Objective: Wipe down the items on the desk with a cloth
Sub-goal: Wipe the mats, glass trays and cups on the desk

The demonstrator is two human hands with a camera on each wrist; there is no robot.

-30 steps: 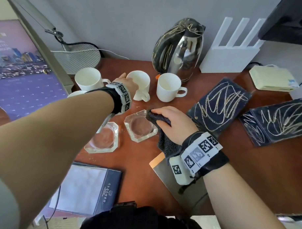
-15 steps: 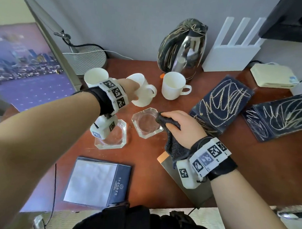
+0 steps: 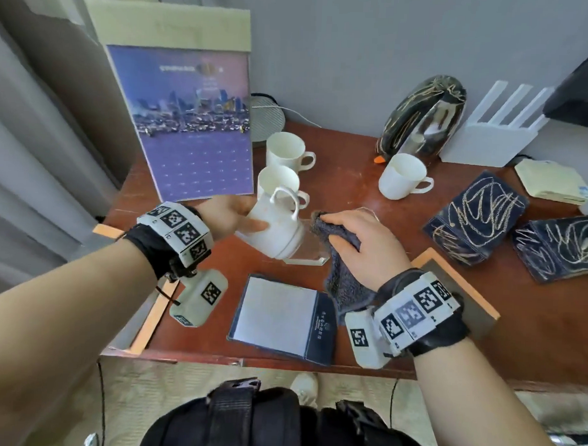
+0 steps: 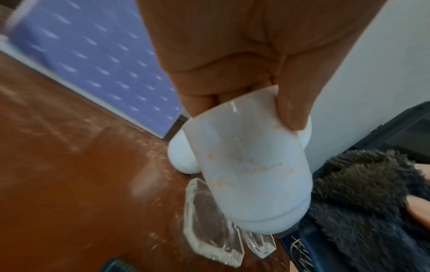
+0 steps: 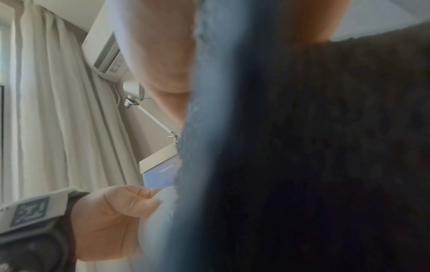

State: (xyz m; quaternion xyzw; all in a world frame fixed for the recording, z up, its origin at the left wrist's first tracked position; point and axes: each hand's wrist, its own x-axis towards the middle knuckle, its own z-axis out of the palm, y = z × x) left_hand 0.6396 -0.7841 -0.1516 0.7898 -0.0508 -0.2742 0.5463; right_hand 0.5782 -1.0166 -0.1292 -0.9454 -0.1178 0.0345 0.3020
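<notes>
The white mug is held tipped on its side above the desk, its base toward the person's right and its loop handle on top. It is plain glazed ceramic with a small stepped foot; the left wrist view shows faint orange-brown smears across its wall. The left hand grips it at the rim end, thumb on the outer wall and fingers curled round the mouth. Just beside the base, the right hand clutches a dark grey fluffy cloth, fingers bent over the bunched top while the rest hangs toward the wrist; whether cloth and mug touch cannot be told. Below the mug lie clear faceted glass coasters on the reddish-brown wood.

Behind the held mug stand three more white mugs: one close behind, one further back, one to the right near a black and steel kettle with gold scribbles. A notepad folder lies near the front edge, its dark flap carrying small print too fine to read. A standing poster shows a night skyline; its heading is blurred. Dark pouches with gold scribbled lines lie at the right, and both wrists carry bands of square black and white markers.
</notes>
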